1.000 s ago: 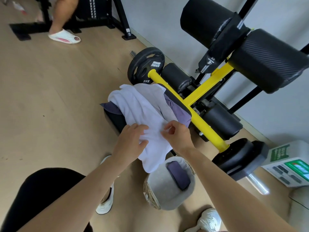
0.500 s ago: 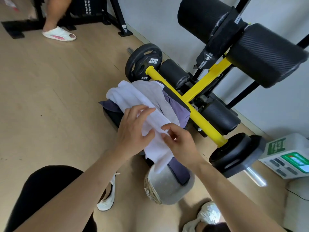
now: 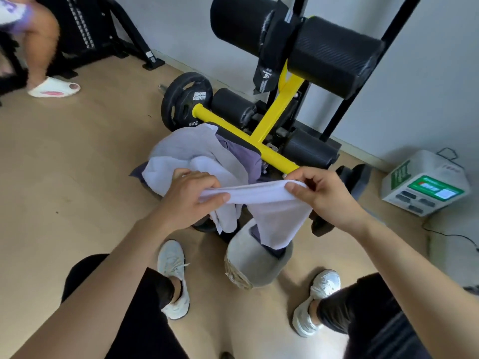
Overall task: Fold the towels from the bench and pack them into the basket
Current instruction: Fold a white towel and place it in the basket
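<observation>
Stretching white towel (image 3: 269,203) betw. both hands, sagging.

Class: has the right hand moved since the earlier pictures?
Yes: the right hand, pinching the towel, went rightward, from left of the yellow bar to beyond its near end.

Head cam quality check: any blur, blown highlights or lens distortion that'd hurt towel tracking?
Head view: soft even light, faint shadows under the basket; the white towel held by the left hand and the right hand is nearly blown out, little weave visible; the bystander's leg at top left is motion-blurred; wide-angle stretch swells the forearms and tilts the black uprights.
</observation>
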